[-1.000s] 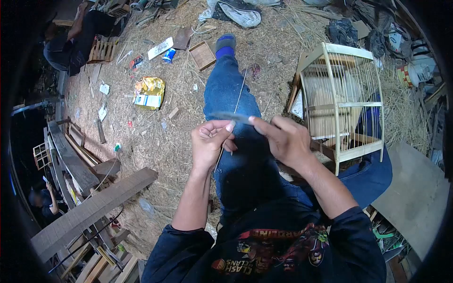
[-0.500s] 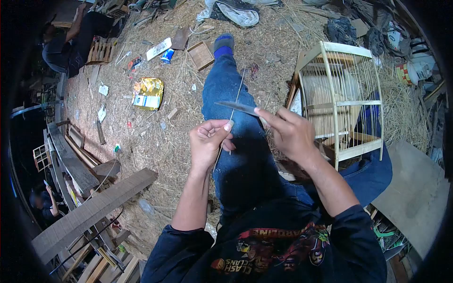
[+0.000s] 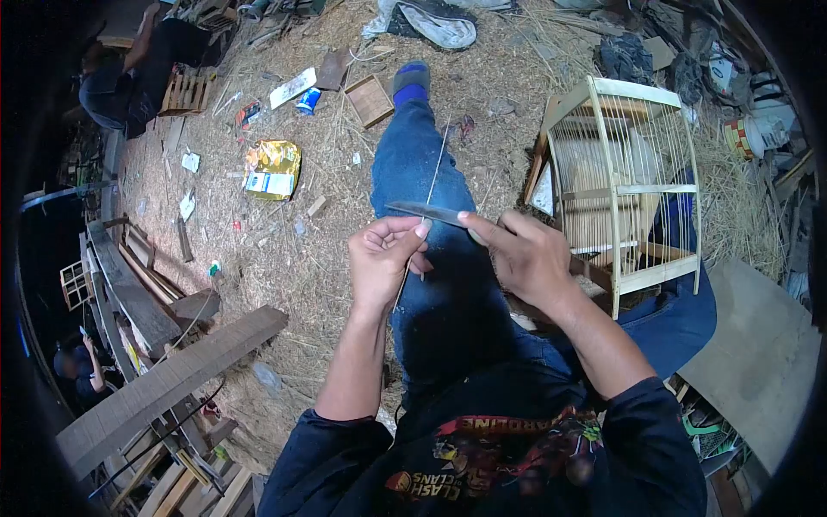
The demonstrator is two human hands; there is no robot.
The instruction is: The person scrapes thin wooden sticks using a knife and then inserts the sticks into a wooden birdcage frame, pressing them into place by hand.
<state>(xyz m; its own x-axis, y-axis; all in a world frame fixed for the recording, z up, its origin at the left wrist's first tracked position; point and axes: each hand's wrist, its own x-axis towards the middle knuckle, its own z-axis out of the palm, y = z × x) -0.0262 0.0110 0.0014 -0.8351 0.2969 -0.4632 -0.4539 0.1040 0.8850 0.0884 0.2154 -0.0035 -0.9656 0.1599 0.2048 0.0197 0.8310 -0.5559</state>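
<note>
Your left hand (image 3: 379, 263) pinches a thin stick (image 3: 436, 172) between thumb and fingers, over your outstretched leg (image 3: 405, 146). The stick slants from near left to far right. Your right hand's (image 3: 530, 258) grip is closed around a knife (image 3: 431, 211), its blade pointing left across the stick, just beyond your left thumb. The slatted cage (image 3: 656, 189) at right holds something pale; a shallow wooden tray (image 3: 370, 102) lies beside your foot (image 3: 411, 79).

Both hands (image 3: 392, 250) raised; wrists bent
</note>
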